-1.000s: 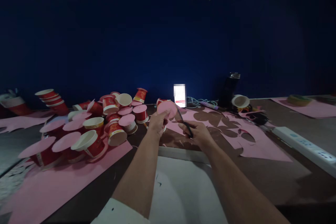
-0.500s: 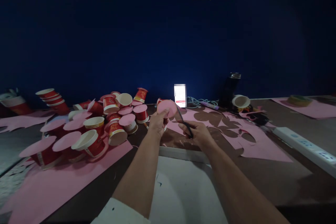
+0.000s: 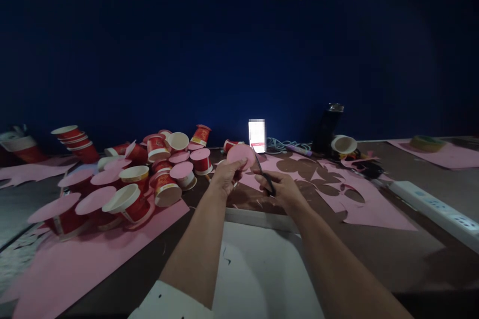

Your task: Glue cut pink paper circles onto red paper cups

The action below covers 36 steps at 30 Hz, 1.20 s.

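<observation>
two hands are closed: left hand [image 3: 225, 178] on a pink disc [image 3: 241, 156], shifted slightly rightward since earlier; right hand [image 3: 281, 190] on scissors [image 3: 262, 171]. cup [image 3: 157, 148] writing is unreadable.

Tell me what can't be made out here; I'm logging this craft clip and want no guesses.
Head view only:
- Scissors: handles hidden inside the right hand; whether the blades are open is too dark to tell.
- Pink paper disc: what lies behind it is covered by the disc and the left hand.
- Phone: top of the screen blurred out.
- Dark bottle: too dim for any label.
</observation>
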Each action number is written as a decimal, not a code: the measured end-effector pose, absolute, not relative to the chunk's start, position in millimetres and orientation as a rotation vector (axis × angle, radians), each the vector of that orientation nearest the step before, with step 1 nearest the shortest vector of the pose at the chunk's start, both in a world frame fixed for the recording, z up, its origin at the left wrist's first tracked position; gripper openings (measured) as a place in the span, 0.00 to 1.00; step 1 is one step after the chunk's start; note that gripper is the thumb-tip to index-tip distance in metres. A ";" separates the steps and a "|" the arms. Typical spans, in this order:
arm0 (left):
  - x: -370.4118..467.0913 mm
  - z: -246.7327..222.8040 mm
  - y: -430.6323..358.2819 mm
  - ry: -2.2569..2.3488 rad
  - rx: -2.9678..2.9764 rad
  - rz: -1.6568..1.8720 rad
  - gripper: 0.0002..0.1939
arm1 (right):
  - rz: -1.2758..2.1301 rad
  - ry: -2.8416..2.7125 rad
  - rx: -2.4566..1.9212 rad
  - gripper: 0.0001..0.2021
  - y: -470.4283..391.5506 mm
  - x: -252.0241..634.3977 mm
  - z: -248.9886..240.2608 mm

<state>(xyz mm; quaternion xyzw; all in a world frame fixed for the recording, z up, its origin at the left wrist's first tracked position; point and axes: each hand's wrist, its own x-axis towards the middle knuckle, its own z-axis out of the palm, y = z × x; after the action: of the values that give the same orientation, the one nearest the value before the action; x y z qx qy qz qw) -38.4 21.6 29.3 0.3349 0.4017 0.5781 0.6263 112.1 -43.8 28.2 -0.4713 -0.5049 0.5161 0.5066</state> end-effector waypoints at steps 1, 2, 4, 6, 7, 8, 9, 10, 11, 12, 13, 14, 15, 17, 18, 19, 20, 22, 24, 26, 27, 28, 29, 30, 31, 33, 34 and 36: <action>-38.8 28.5 22.1 0.924 0.785 1.319 0.17 | 1.236 -1.221 -1.137 0.27 -43.8 112.5 28.0; -39.1 28.1 22.5 0.926 0.797 1.315 0.17 | 1.223 -1.225 -1.138 0.26 -43.8 112.9 27.9; -39.3 28.0 22.9 0.932 0.804 1.308 0.17 | 1.215 -1.231 -1.148 0.26 -43.9 113.6 27.8; -39.4 28.8 22.7 0.939 0.803 1.305 0.17 | 1.221 -1.226 -1.159 0.26 -44.1 114.0 28.5; -39.5 29.4 22.5 0.944 0.801 1.306 0.17 | 1.220 -1.224 -1.163 0.26 -44.2 114.0 29.1; -39.6 30.1 22.1 0.949 0.798 1.308 0.16 | 1.213 -1.225 -1.168 0.27 -44.4 113.9 29.9; -39.7 30.7 21.7 0.952 0.797 1.309 0.16 | 1.203 -1.227 -1.174 0.27 -44.5 113.8 30.7; -39.8 31.3 21.2 0.948 0.796 1.312 0.16 | 1.191 -1.229 -1.181 0.27 -44.7 113.7 31.6; -39.8 31.7 20.9 0.941 0.796 1.314 0.16 | 1.185 -1.231 -1.189 0.27 -44.8 113.5 32.4; -39.8 31.9 20.7 0.934 0.796 1.315 0.16 | 1.186 -1.227 -1.196 0.27 -44.9 113.4 33.0; -39.8 32.0 20.7 0.930 0.795 1.316 0.16 | 1.195 -1.220 -1.201 0.27 -45.1 113.3 33.5; -39.8 32.0 20.8 0.926 0.793 1.320 0.17 | 1.205 -1.215 -1.200 0.27 -45.2 113.3 33.9; -39.7 31.9 21.1 0.923 0.788 1.324 0.17 | 1.211 -1.213 -1.194 0.28 -45.3 113.2 34.1; -39.5 31.8 21.6 0.924 0.774 1.334 0.18 | 1.210 -1.221 -1.179 0.27 -45.5 113.2 34.3; -39.4 31.9 21.7 0.922 0.769 1.340 0.18 | 1.204 -1.226 -1.177 0.27 -45.5 113.1 34.4; -39.3 32.1 21.6 0.922 0.767 1.345 0.18 | 1.196 -1.229 -1.178 0.27 -45.6 113.0 34.5; -39.2 32.5 21.3 0.924 0.766 1.345 0.18 | 1.188 -1.227 -1.184 0.27 -45.6 112.9 34.6; -39.1 33.5 20.2 0.929 0.772 1.341 0.17 | 1.175 -1.227 -1.194 0.28 -45.3 112.8 34.4; -39.2 34.5 19.0 0.929 0.778 1.337 0.17 | 1.176 -1.229 -1.194 0.28 -44.7 112.9 33.4; -39.4 34.9 18.2 0.924 0.781 1.335 0.18 | 1.181 -1.232 -1.186 0.28 -44.2 113.0 32.3; -39.4 35.0 18.1 0.923 0.780 1.335 0.18 | 1.184 -1.229 -1.185 0.28 -44.1 113.0 31.9; -39.4 34.8 18.2 0.923 0.776 1.337 0.18 | 1.185 -1.222 -1.185 0.28 -44.1 113.0 31.7; -39.3 34.5 18.5 0.922 0.772 1.340 0.18 | 1.187 -1.217 -1.186 0.28 -44.2 112.9 31.8; -39.2 34.1 19.0 0.921 0.767 1.346 0.18 | 1.187 -1.212 -1.186 0.28 -44.5 112.7 32.0; -39.1 33.6 19.6 0.919 0.762 1.350 0.17 | 1.187 -1.210 -1.187 0.28 -44.8 112.5 32.3; -38.7 32.4 20.9 0.915 0.750 1.355 0.17 | 1.180 -1.215 -1.187 0.27 -45.1 112.3 32.5; -38.5 31.9 21.6 0.909 0.740 1.358 0.17 | 1.176 -1.222 -1.183 0.27 -45.0 112.4 32.2; -38.2 31.2 22.5 0.895 0.713 1.368 0.18 | 1.177 -1.237 -1.176 0.26 -44.3 112.7 30.6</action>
<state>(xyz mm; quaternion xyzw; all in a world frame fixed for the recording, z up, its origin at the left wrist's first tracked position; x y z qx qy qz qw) -38.2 22.5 31.2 0.3112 0.3904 0.5967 0.6282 112.7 -44.3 30.6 -0.4882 -0.5135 0.4888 0.5090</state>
